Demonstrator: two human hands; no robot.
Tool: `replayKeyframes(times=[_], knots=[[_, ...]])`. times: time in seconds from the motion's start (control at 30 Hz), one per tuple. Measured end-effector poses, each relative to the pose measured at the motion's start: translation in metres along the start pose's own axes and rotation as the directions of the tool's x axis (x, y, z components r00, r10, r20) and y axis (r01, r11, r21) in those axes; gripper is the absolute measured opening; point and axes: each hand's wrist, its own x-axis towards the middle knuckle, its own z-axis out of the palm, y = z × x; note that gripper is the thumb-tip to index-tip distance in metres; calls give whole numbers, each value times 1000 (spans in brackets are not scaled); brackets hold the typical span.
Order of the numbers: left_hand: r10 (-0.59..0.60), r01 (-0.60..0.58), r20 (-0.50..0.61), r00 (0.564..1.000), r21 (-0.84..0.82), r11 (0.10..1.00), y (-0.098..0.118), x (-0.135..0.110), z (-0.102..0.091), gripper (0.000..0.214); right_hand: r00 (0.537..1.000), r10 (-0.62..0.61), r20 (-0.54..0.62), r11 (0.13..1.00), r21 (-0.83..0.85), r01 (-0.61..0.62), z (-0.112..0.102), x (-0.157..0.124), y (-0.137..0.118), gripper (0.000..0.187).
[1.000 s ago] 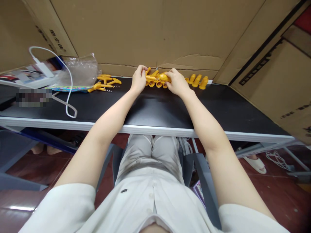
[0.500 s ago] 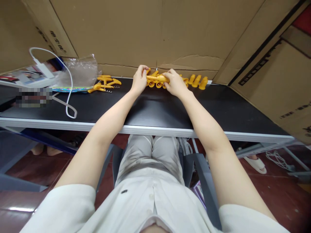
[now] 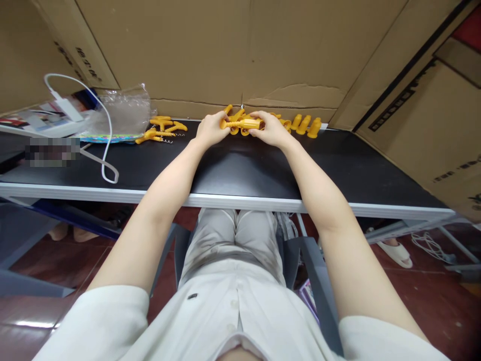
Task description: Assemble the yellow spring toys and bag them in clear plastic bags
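Note:
Both my hands are together near the back of the table, on one yellow plastic corkscrew [image 3: 240, 124] lying sideways between them. My left hand [image 3: 211, 129] is closed on its narrow, ridged end. Around the wider, smooth cylinder end the fingers of my right hand [image 3: 273, 129] are closed. Behind and below it sit several yellow round-mouthed parts [image 3: 233, 131], partly hidden by the hands. Left of my left hand lie several yellow T-shaped corkscrew handles [image 3: 161, 121], some with metal spirals showing. Several yellow bell-shaped sleeves [image 3: 305, 125] rest to the right of my right hand.
The black table [image 3: 244, 170] has a pale metal front edge. Cardboard panels [image 3: 240, 50] rise behind it and at the right. On the left are a clear plastic bag [image 3: 128, 110], a white cable [image 3: 108, 150] and a white stand with papers.
My left hand has moved slightly left and turned its back upward. The yellow corkscrew now shows its ridged narrow end and smooth cylinder more plainly. My right hand has barely moved.

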Motion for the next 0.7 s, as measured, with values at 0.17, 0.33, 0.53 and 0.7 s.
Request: replayKeyframes(times=[0.17, 0.33, 0.53, 0.7], knots=[[-37, 37, 10, 999, 15, 999, 0, -1, -4, 39, 987, 156, 41, 930, 331, -161, -12, -5, -7, 49], [6, -6, -33, 999, -4, 1000, 3, -3, -8, 35, 960, 257, 109, 791, 547, -274, -19, -14, -22, 42], [32, -34, -79, 996, -23, 999, 4, -3, -9, 35, 925, 344, 159, 722, 585, -369, -6, -11, -20, 73], [25, -25, -75, 997, -4, 1000, 17, -7, -14, 41, 910, 399, 110, 760, 516, -395, 0, -4, -5, 92]])
